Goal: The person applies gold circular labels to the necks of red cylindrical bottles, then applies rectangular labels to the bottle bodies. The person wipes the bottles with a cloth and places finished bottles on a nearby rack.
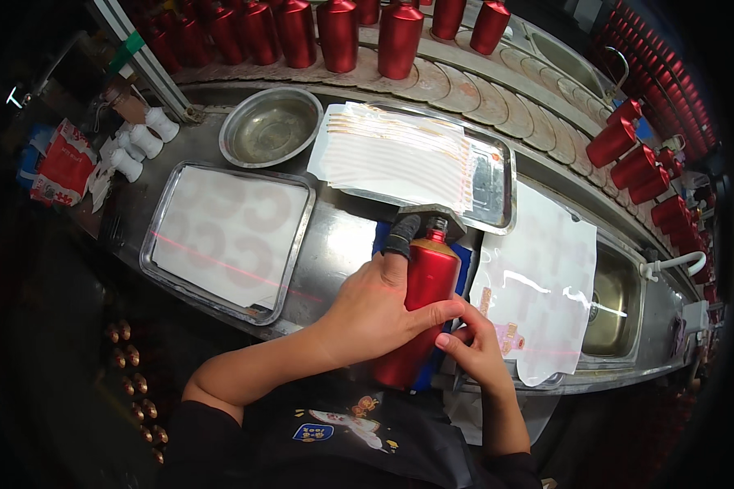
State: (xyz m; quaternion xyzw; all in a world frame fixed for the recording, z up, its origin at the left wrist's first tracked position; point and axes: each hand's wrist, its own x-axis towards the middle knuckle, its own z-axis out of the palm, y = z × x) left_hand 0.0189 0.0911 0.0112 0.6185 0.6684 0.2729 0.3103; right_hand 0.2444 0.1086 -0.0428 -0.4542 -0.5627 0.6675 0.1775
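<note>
A smooth steel counter [342,232] runs before a curved belt [457,88] of overlapping plates, lined with red metallic bottles [338,37]. A glossy sheet [538,269] partly covers the steel sink [616,330]. White sheets lie on two rounded metal trays: the left tray [296,253] and the rear tray [491,196], with a round bowl [271,130] nearby. Over a blue pad [462,277], the satiny red bottle [432,281] slants, neck away, clasped by the left hand [375,306], which hides part of it. The right hand's [483,350] bent fingers meet its side; whether they grip, I cannot tell. A black cover [401,236] sheathes one left fingertip.
</note>
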